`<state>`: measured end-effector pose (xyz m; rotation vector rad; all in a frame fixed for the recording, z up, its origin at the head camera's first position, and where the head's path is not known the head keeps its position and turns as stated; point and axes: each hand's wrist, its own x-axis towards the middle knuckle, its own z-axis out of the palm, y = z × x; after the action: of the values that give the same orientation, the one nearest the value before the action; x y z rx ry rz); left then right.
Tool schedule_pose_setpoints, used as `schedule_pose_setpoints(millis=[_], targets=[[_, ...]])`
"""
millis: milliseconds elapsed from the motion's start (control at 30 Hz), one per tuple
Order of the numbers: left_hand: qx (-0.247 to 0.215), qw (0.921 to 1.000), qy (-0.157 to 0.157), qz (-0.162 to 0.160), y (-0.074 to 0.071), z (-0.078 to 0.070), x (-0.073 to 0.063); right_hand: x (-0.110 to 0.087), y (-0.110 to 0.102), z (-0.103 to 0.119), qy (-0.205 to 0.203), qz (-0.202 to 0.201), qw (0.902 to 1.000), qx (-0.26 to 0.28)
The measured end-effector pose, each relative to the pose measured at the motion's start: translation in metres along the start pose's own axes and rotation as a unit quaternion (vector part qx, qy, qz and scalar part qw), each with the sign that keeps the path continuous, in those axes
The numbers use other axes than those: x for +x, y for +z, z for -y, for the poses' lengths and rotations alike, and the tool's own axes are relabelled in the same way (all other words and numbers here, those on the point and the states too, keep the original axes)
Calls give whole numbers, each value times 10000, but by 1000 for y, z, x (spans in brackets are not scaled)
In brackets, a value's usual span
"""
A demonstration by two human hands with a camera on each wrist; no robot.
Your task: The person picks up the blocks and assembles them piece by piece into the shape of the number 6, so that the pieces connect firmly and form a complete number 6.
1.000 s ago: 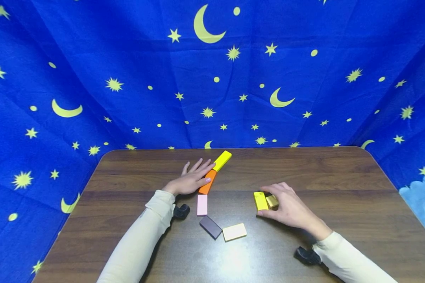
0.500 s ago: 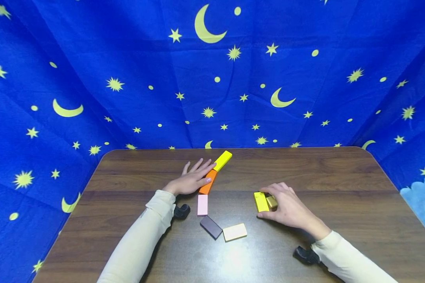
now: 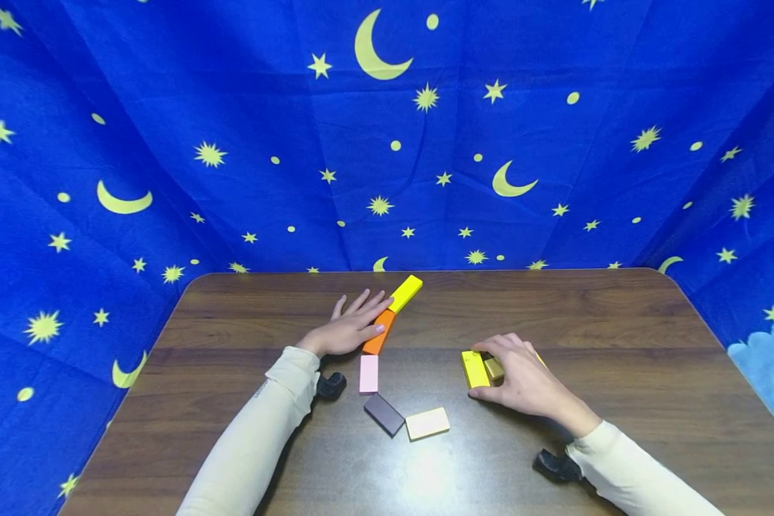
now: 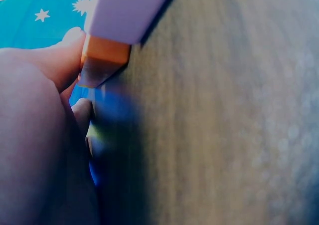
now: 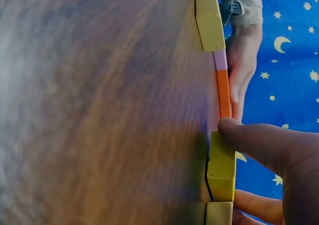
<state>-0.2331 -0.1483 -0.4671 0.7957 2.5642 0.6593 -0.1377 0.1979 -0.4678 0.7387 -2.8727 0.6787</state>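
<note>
My left hand [image 3: 345, 332] rests with fingers spread over an orange block [image 3: 374, 342], its fingertips by a bright yellow block [image 3: 405, 292] at the far end of a curved row. In the left wrist view, the thumb [image 4: 75, 50] touches the orange block [image 4: 107, 58]. To the right, my right hand [image 3: 519, 376] holds another yellow block [image 3: 474, 370] between thumb and fingers, flat on the table. A gold block [image 3: 494, 369] lies against it, partly under the palm. The right wrist view has the thumb [image 5: 244, 135] on the end of the yellow block [image 5: 222, 157].
Nearer me, the row continues with a pink block [image 3: 369, 374], a dark purple block [image 3: 384, 415] and a cream block [image 3: 427, 423]. All lie on a brown wooden table [image 3: 297, 466]. Behind it hangs a blue star-patterned cloth [image 3: 264, 107]. Black wrist devices [image 3: 557, 466] sit under both sleeves.
The right hand has shifted very slightly, and a sliver of yellow now shows beyond its fingers on the right. The left hand and the row of blocks stay in place.
</note>
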Motion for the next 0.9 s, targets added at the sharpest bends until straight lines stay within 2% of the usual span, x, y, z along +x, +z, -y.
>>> schedule_pose_setpoints(millis=[233,400,900], targets=[[7,10000,-70,39,0,-1,0,1,-1,0,38,-3,10000,80],[-1,10000,-3,-8,0,-1,0,1,-3,1,31,-30,9999,138],[-4,10000,25,21,1,2,1,1,-2,9,-249,-212,9994,74]])
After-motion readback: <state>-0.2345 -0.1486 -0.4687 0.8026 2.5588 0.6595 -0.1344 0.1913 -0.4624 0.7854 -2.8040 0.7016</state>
